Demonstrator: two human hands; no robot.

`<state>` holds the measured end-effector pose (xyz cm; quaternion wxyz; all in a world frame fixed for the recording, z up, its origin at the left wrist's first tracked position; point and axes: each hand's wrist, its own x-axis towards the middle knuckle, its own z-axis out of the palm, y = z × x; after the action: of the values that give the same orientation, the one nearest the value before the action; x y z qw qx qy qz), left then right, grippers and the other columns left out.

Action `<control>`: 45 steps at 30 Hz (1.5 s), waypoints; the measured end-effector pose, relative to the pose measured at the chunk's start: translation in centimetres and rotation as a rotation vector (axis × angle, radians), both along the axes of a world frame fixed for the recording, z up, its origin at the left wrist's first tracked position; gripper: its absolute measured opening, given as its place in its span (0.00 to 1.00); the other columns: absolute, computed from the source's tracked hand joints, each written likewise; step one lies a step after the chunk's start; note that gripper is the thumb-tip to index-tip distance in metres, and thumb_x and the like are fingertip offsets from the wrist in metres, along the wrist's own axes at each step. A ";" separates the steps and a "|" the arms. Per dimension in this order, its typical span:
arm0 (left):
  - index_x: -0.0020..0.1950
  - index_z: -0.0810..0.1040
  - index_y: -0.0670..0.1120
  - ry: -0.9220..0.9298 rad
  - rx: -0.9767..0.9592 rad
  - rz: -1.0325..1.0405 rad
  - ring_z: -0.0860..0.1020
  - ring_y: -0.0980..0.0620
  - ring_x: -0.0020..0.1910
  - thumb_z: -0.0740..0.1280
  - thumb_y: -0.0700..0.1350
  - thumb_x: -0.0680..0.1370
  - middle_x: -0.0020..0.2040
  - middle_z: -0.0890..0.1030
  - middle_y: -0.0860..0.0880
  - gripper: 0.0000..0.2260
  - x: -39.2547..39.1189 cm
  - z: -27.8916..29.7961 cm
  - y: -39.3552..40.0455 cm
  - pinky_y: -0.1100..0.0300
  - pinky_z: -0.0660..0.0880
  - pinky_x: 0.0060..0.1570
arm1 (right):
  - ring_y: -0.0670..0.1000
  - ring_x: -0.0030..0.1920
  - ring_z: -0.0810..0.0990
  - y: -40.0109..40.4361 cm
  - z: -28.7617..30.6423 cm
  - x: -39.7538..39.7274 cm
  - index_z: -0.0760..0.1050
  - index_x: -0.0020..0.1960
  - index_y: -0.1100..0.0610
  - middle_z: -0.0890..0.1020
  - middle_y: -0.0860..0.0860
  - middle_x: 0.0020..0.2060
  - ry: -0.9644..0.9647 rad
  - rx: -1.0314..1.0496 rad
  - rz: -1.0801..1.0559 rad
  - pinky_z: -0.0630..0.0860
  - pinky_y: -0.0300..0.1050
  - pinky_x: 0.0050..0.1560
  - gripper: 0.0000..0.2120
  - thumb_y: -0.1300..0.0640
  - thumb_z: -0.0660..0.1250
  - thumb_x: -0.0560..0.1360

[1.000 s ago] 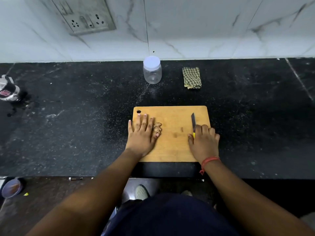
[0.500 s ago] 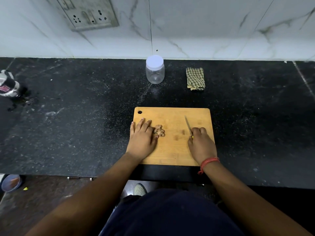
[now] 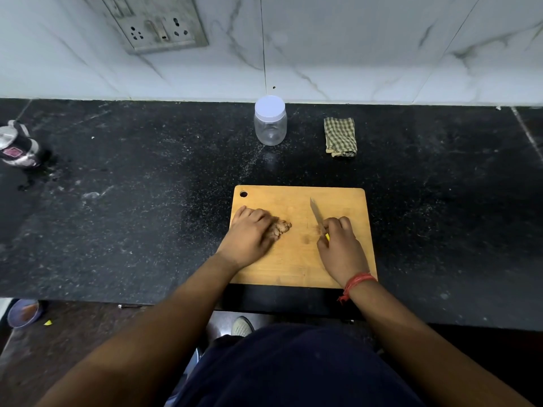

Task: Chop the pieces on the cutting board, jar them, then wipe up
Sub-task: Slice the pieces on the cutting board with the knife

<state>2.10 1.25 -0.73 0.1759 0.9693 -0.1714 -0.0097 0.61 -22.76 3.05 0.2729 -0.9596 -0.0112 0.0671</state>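
Note:
A wooden cutting board [image 3: 296, 259] lies on the black counter near its front edge. A knobbly brown ginger piece [image 3: 282, 226] rests on the board's left half, and my left hand [image 3: 249, 236] curls over its left end, holding it down. My right hand [image 3: 340, 248] grips a small knife [image 3: 316, 214] by a yellow handle, the blade pointing away and slightly left, a short gap right of the ginger. A clear plastic jar [image 3: 269, 121] with a white lid on stands behind the board. A folded green checked cloth [image 3: 340, 137] lies to the jar's right.
A marble wall with a socket plate [image 3: 158, 24] backs the black counter [image 3: 132, 201]. A metal vessel [image 3: 17, 148] stands at the far left beside dark spills. Below the counter's edge I see my foot [image 3: 242, 326] and a bowl [image 3: 23, 312] on the floor.
My left hand went from flat with spread fingers to curled over the ginger. My right hand lifted the knife and angled its blade leftward, nearer the ginger.

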 end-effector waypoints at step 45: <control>0.72 0.71 0.55 0.136 -0.170 0.252 0.73 0.53 0.66 0.74 0.50 0.75 0.63 0.77 0.55 0.27 -1.2 0.6 -3.0 0.47 0.54 0.75 | 0.50 0.28 0.77 3.3 5.8 -1.1 0.69 0.67 0.58 0.79 0.53 0.46 0.561 0.340 -0.080 0.69 0.40 0.22 0.15 0.61 0.59 0.81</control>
<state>0.85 -1.75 -0.16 0.2684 0.9618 -0.0365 -0.0385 -0.45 -19.48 8.83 0.4243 -0.8440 0.0909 0.3153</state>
